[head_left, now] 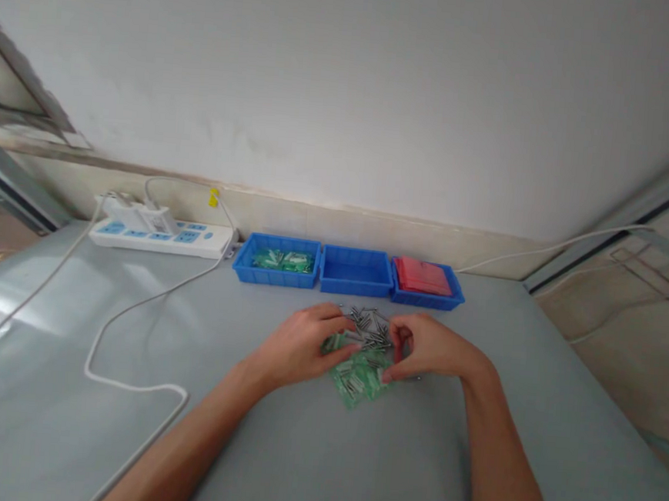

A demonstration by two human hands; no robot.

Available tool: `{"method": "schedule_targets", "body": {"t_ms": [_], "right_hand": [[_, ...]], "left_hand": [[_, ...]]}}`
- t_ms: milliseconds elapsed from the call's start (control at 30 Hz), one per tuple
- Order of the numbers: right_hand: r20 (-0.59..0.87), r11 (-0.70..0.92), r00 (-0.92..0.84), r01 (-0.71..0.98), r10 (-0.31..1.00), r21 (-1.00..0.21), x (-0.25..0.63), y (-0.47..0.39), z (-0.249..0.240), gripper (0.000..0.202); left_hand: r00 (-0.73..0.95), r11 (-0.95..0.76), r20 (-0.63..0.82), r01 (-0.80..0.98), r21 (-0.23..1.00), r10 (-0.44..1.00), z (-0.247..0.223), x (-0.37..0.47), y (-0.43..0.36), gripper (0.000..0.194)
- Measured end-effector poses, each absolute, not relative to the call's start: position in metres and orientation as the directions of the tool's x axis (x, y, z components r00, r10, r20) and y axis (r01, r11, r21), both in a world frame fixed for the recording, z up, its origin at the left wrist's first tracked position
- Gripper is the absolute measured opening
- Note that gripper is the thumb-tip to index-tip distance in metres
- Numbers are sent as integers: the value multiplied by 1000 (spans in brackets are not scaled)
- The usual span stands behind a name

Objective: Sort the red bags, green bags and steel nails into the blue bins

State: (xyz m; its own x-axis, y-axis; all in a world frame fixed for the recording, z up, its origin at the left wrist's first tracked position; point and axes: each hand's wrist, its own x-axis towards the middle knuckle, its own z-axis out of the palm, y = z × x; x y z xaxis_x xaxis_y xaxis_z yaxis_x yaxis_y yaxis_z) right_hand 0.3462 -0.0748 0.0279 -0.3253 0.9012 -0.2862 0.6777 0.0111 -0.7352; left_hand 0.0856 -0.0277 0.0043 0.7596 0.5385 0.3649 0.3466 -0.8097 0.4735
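A small heap of metal screws (372, 327) lies on the table in front of the bins. Against its near side lie green-tinted clear plastic bags (353, 382) with screws and pale pieces in them. My left hand (307, 345) curves around the left side of the bags, its thumb and fingers apart and touching them. On the other side is my right hand (428, 347), fingers bent and thumb apart, its thumb tip at the edge of a bag. Nothing held shows clearly in either hand; the undersides of the fingers are hidden.
Three blue bins stand in a row by the wall: the left bin (274, 278) holds green bags, the middle bin (355, 284) shows a bare floor, the right bin (426, 299) holds red packets (422, 276). A white power strip (196, 241) and white cable (151, 298) lie left.
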Motion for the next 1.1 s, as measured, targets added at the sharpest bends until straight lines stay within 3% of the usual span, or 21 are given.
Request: {"method": "schedule_targets", "body": {"t_ms": [167,400,600,767,867,1100], "right_hand": [[-268,74,-376,688,887,-722,334,-72,22,39],[-193,6,-384,459,903,-888,340,-68,30,37],[32,63,-120,269,992,-961,341,-62,26,41],[99,102,-34,102,995,-990,330,-57,18,41],[118,119,-31,40,992,-992,319,-55,15,39],[46,53,-144,43,989,-998,312,-53,6,36]], "left_hand": [[847,-862,300,304,405,439,2,90,-31,78],[814,-848,311,365,385,491,-6,87,-24,59],[745,-829,387,405,386,544,-5,83,-19,51],[613,-718,432,353,599,661,2,89,-23,39],[600,-608,350,297,737,719,6,93,-25,31],[524,-270,170,119,956,835,7,95,-24,41]]}}
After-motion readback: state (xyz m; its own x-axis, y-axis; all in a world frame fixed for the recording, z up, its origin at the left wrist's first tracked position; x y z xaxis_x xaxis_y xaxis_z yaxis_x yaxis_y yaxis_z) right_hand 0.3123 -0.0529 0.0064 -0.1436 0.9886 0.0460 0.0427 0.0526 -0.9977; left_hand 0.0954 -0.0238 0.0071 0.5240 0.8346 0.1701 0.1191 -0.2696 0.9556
